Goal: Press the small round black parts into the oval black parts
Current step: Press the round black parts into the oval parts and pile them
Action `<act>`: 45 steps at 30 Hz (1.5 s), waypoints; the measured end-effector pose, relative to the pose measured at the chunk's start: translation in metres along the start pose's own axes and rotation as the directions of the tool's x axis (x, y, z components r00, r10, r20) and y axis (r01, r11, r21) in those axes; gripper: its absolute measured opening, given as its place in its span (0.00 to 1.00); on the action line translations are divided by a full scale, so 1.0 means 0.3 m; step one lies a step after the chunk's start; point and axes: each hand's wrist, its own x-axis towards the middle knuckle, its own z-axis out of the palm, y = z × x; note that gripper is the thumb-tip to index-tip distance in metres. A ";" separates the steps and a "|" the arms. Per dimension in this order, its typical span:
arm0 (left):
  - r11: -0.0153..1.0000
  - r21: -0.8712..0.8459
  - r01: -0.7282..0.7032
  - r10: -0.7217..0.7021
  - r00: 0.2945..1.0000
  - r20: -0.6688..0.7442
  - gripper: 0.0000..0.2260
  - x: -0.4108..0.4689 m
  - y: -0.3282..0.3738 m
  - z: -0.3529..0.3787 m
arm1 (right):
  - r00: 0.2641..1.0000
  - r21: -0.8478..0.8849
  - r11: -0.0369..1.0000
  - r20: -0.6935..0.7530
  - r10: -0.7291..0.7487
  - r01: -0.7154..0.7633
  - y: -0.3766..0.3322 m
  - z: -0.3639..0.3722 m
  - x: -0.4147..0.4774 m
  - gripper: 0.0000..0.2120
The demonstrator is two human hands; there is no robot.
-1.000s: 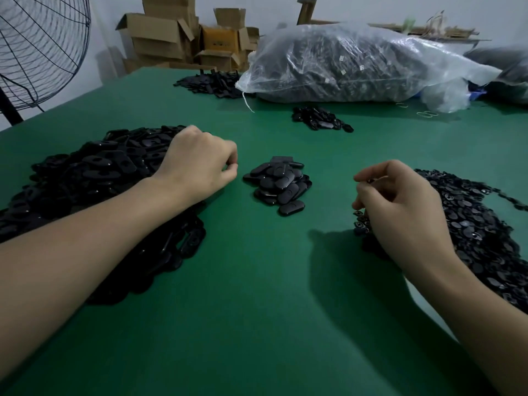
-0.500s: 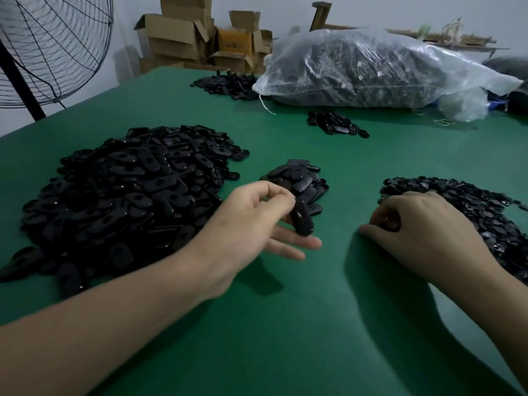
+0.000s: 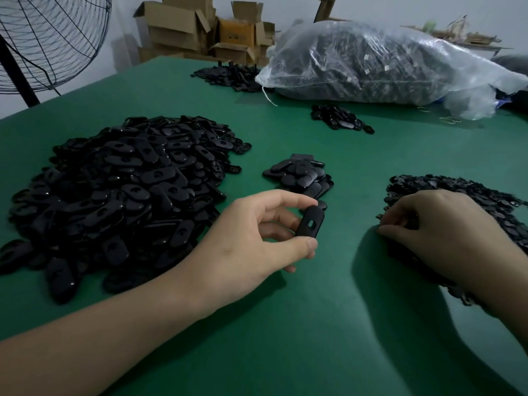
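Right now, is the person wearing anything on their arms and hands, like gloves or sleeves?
No. The left forearm and right forearm are bare, with no sleeves showing. The left hand and right hand have no gloves, rings, watch or bracelet in view.

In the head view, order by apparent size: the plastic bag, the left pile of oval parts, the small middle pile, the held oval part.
1-2. Left pile of oval parts and plastic bag: the pile fills more of the picture, but the bag lies farther, so unsure.
3. Small middle pile.
4. Oval part, pinched by the left hand.
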 end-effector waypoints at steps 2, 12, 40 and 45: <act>1.000 0.009 0.005 -0.005 1.000 0.000 0.18 -0.002 -0.004 0.000 | 1.000 -0.019 1.000 0.019 -0.002 0.002 0.006 -0.002 0.003 0.03; 0.999 0.046 0.028 -0.027 0.999 -0.024 0.20 -0.007 -0.016 0.013 | 0.997 -0.032 0.997 -0.031 -0.072 0.071 -0.006 0.001 -0.010 0.05; 1.000 0.016 -0.023 0.024 0.995 -0.098 0.17 -0.002 -0.026 0.010 | 0.980 0.967 0.194 0.181 -0.082 -0.162 -0.191 0.059 -0.080 0.16; 0.998 0.019 -0.057 0.059 0.990 -0.131 0.18 -0.001 -0.028 0.010 | 0.969 0.971 0.097 0.229 -0.093 -0.220 -0.199 0.057 -0.086 0.14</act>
